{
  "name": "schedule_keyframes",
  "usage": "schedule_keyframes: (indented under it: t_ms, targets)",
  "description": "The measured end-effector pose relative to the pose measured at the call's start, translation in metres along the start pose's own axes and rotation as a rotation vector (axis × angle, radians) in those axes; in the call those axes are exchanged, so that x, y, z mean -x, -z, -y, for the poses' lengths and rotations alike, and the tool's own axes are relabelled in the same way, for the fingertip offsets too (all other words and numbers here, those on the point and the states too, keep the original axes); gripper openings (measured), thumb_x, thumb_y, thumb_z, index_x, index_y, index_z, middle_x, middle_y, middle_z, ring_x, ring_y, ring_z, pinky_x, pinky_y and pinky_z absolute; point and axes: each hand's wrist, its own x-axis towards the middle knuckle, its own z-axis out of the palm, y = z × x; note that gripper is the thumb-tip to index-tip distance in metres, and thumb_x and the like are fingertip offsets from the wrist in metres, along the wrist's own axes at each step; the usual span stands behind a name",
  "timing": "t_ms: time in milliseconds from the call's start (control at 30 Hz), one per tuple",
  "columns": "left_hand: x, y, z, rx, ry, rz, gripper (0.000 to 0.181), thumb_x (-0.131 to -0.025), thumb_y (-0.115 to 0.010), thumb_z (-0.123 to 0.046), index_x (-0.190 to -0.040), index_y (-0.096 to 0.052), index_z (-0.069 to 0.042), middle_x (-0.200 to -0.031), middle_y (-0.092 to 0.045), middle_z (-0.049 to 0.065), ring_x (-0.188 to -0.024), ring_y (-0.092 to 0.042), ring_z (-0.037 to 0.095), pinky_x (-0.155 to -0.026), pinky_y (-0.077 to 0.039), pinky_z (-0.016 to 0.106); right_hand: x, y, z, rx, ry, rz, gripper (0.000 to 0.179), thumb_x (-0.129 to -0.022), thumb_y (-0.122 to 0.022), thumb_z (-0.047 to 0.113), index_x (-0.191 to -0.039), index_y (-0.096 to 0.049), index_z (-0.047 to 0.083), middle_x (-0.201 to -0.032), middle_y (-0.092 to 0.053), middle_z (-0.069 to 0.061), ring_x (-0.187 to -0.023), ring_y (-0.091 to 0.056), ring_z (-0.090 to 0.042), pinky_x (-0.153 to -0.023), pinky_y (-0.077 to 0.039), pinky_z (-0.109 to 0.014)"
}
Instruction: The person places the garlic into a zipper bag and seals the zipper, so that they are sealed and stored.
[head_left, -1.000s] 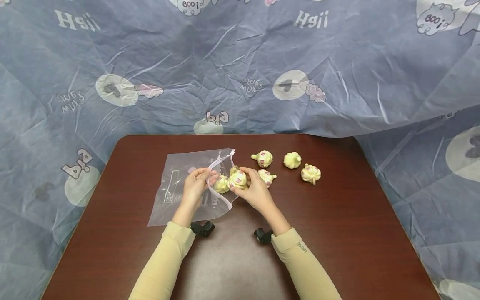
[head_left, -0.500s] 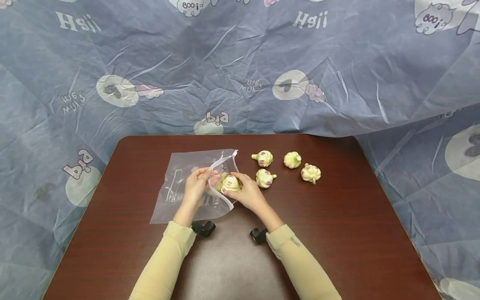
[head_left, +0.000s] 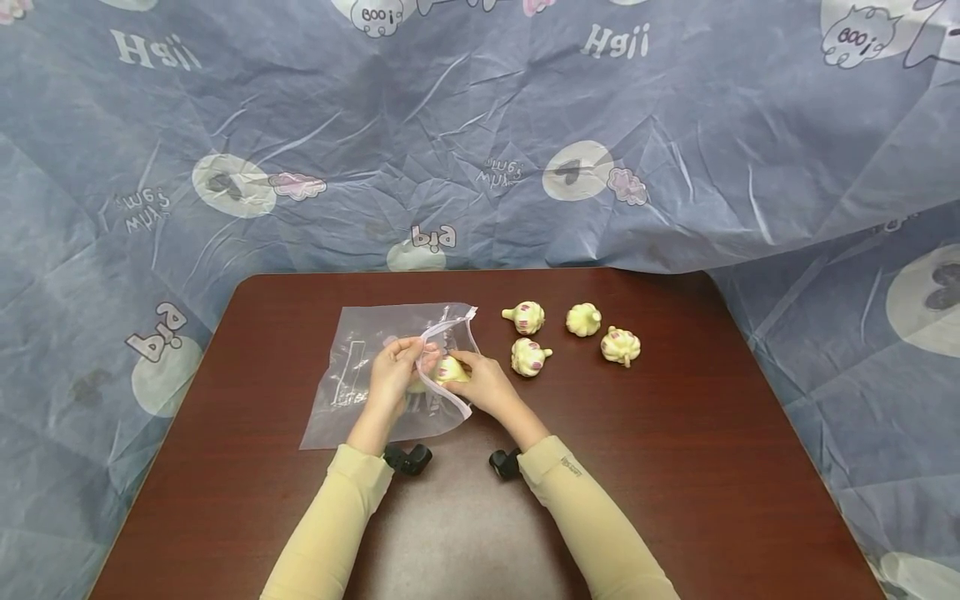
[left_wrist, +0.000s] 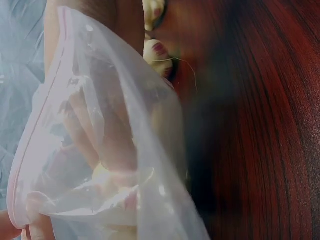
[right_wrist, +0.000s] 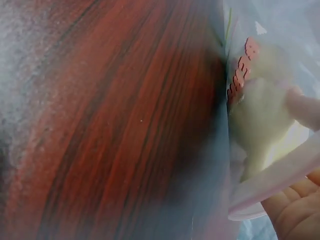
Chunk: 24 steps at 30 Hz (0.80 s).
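Note:
A clear zip bag (head_left: 352, 354) lies on the table with its mouth toward the right. My left hand (head_left: 392, 371) pinches the upper side of the zip edge, and the mouth gapes. My right hand (head_left: 491, 383) reaches into the mouth and grips a garlic bulb (head_left: 450, 369), partly hidden by the fingers. Another garlic bulb (head_left: 416, 386) shows faintly through the plastic beside it. In the left wrist view the fingers (left_wrist: 40, 220) pinch the zip strip in front of the filmy bag (left_wrist: 115, 85). Through the plastic in the right wrist view, a garlic bulb (right_wrist: 262, 107) appears blurred.
Several loose garlic bulbs lie right of the bag: one nearest my right hand (head_left: 529, 357), one behind it (head_left: 527, 317), others farther right (head_left: 583, 320). The brown table (head_left: 675, 467) ends at a blue printed cloth (head_left: 480, 125). Black cameras (head_left: 408, 458) hang at both wrists.
My right hand has moved left with the garlic bulb, from outside the bag's mouth to inside it. The left hand keeps its pinch on the bag and has barely moved.

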Motion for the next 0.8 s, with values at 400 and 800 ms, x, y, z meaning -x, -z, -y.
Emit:
schedule_keyframes:
  t_ms: [400, 800]
  targets:
    - [-0.002, -0.002, 0.004, 0.017, -0.018, -0.008, 0.025, -0.101, -0.055, -0.011, -0.118, -0.055, 0.006, -0.082, -0.071, -0.008, -0.069, -0.069, 0.002, -0.066, -0.058, 0.014, -0.004, -0.001, 0.002, 0.066, 0.018, 0.047, 0.053, -0.085, -0.077, 0.017, -0.133, -0.059, 0.002, -0.124, -0.067, -0.016, -0.107, -0.067, -0.027, -0.089, -0.057, -0.041]
    - [-0.002, 0.0, 0.002, -0.044, -0.019, -0.023, 0.026, -0.101, -0.056, -0.015, -0.121, -0.057, 0.003, -0.096, -0.072, 0.001, -0.075, -0.07, 0.003, -0.073, -0.059, 0.015, 0.014, 0.029, 0.008, -0.024, 0.037, -0.066, 0.05, -0.084, -0.079, 0.018, -0.129, -0.062, 0.004, -0.124, -0.065, -0.015, -0.113, -0.066, -0.032, -0.096, -0.057, -0.042]
